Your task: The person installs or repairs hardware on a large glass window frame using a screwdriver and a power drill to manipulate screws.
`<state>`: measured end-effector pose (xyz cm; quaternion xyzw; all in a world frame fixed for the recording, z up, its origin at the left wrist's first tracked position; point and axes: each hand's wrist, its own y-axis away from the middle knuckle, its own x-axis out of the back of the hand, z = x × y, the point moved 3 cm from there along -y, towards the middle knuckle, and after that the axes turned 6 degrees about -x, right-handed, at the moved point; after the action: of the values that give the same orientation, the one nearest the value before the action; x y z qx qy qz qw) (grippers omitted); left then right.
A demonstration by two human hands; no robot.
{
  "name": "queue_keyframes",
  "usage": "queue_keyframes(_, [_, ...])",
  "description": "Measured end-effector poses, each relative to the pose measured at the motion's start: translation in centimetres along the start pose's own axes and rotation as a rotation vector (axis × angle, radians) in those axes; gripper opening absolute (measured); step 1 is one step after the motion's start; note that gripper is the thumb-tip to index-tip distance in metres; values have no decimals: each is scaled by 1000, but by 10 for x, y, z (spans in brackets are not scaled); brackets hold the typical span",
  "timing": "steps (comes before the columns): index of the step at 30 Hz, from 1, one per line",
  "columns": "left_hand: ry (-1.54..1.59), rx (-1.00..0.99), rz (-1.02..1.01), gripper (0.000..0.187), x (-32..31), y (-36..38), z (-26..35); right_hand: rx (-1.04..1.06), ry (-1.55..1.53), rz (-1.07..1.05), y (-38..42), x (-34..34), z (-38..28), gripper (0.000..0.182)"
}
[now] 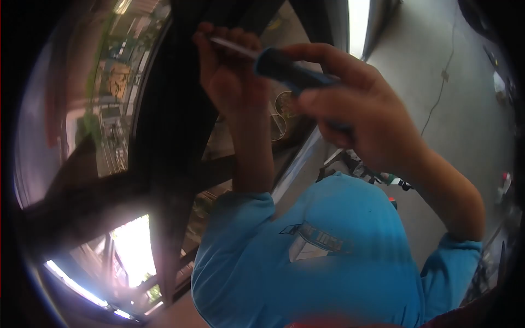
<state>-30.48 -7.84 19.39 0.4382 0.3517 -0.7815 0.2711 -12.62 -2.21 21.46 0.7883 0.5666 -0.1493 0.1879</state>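
Observation:
My right hand [372,104] is wrapped round the dark handle of a screwdriver [292,71] with blue edging. Its thin metal shaft points up and left, into the curled fingers of my left hand [232,74]. The left fingers are closed at the shaft's tip, beside a dark frame [178,93]. Whether they grip the tip or some small piece there is hidden by blur and shadow.
Dark bars of the frame cross the left side, with bright openings behind them. On the right lies a grey floor [415,60] with a thin cable [444,76]. Several small items [366,169] lie on the floor beyond my blue shirt.

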Motion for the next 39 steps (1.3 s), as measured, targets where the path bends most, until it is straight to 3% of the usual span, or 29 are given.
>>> queue_keyframes(2, [23, -90, 146, 20, 7, 3, -1, 64, 194, -19, 7, 0, -1, 48])
queue_keyframes(4, [37, 5, -286, 20, 4, -8, -2, 323, 544, 11, 11, 6, -12, 54])
queue_keyframes(5, [92, -1, -184, 20, 8, -8, -3, 470, 711, 22, 13, 6, -19, 58])
queue_keyframes(8, [88, -123, 19, 20, 16, -4, -19, 525, 1578, 179, 25, -8, -35, 58])
queue_keyframes(10, [-18, -198, -146, 18, 18, 6, -24, 803, 1567, 97, 15, -7, -31, 52])
queue_keyframes(11, [-25, -139, 118, 16, 8, 7, -25, 905, 1505, 77, 10, -6, -26, 47])
queue_keyframes(12, [4, -142, 199, 17, -4, 7, -24, 526, 1019, -105, 4, 11, -22, 45])
queue_keyframes(13, [11, -166, 186, 18, -11, 9, -15, 210, 476, -119, -1, 29, -18, 46])
queue_keyframes(14, [34, -145, 170, 18, -18, 11, -16, -138, -212, -305, -7, 45, -15, 52])
queue_keyframes(15, [43, -173, 163, 18, -18, 8, -18, -289, -483, -297, -12, 55, -18, 55])
queue_keyframes(16, [39, -177, 162, 17, -17, 8, -22, -285, -467, -309, -4, 38, -20, 55])
queue_keyframes(18, [17, -192, 169, 17, -18, 0, -22, 26, 34, 52, 10, 12, -21, 58])
queue_keyframes(19, [-6, -202, 169, 16, -20, -1, -21, 177, 264, -75, 9, 16, -24, 55])
queue_keyframes(20, [-33, -209, 173, 15, -15, 1, -24, 498, 832, -39, 9, 27, -26, 54])
queue_keyframes(26, [56, -179, 223, 12, -22, 6, -16, 328, 1171, 197, 7, 28, -31, 57])
queue_keyframes(32, [101, -192, 220, 10, -24, -3, -21, 336, 786, -60, 11, 25, -40, 56])
queue_keyframes(34, [89, -193, 239, 11, -26, 2, -19, 651, 1434, 107, 19, 15, -42, 52])
queue_keyframes(37, [124, -185, 215, 12, -29, 6, -17, 431, 1243, 142, 6, 25, -38, 49])
queue_keyframes(39, [111, -207, 177, 12, -25, 6, -17, 397, 1173, 123, 10, 25, -37, 50])
